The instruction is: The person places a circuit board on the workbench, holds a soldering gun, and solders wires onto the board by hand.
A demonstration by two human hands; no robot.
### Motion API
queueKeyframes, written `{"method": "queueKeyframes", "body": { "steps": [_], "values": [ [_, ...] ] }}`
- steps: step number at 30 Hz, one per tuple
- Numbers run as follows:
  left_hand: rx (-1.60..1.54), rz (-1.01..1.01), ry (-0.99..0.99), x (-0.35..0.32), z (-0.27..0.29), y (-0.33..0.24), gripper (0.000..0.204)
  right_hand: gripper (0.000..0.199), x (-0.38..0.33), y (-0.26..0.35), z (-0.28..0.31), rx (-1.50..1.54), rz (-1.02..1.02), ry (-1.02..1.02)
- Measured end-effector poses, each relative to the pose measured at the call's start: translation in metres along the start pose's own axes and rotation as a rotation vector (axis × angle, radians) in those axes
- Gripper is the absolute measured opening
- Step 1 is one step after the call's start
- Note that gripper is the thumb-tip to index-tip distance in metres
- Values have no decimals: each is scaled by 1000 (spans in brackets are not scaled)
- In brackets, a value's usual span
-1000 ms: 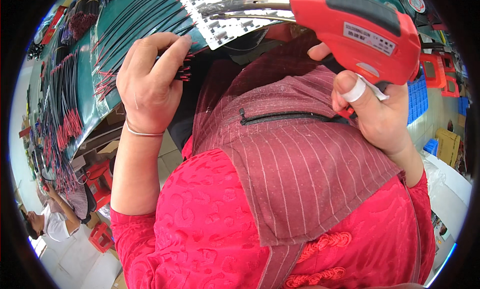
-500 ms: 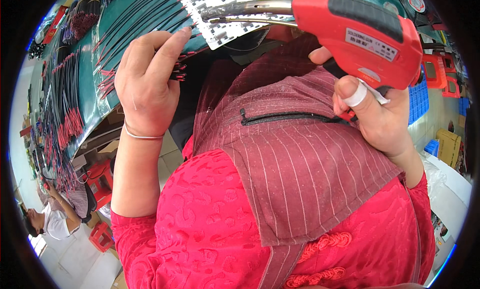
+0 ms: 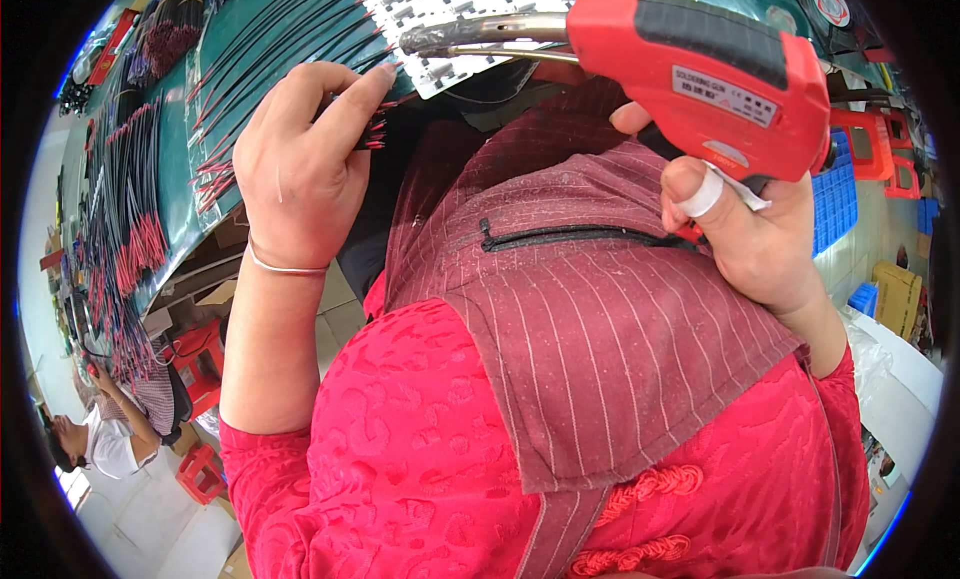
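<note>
Many red-ended black wires [image 3: 125,194] lie in a thick bunch well to the left of our grip, on the green table [image 3: 178,179]. Nearer, just beyond our left knuckles, loose wires [image 3: 280,39] fan out. Our left hand [image 3: 300,164] is closed on a small cluster, the held wires [image 3: 376,134], whose red ends poke out right of the palm; we cannot tell whether the fingertips pinch a single strand. Just right of those fingertips, the dark tip [image 3: 425,41] hangs over the white panel [image 3: 440,76]; contact is unclear. We do best to hold skin clear of it and present one wire end steadily. Farther right, our right hand [image 3: 755,244], white tape [image 3: 706,196] round its thumb, wraps the handle of the soldering gun [image 3: 700,89]; a relaxed wrist should limit wandering.
</note>
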State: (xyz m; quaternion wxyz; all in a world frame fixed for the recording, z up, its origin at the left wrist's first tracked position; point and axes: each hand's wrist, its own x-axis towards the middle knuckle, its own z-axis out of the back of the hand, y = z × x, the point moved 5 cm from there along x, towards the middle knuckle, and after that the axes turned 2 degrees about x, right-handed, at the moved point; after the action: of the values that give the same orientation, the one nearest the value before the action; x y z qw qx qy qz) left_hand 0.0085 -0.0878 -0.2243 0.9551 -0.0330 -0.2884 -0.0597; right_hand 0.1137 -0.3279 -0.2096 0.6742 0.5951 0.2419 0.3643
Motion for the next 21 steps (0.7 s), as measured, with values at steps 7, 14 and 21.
{"method": "queueKeyframes", "body": {
  "steps": [7,14,21],
  "values": [
    [3,-2,16,3,1,-1,38,27,-3,-5,3,-13,-112,-17],
    [18,-1,26,3,1,-1,38,31,1,-5,-1,16,-73,-20],
    [8,6,18,2,1,-1,42,27,2,-6,-2,64,-39,-46]
  ]
}}
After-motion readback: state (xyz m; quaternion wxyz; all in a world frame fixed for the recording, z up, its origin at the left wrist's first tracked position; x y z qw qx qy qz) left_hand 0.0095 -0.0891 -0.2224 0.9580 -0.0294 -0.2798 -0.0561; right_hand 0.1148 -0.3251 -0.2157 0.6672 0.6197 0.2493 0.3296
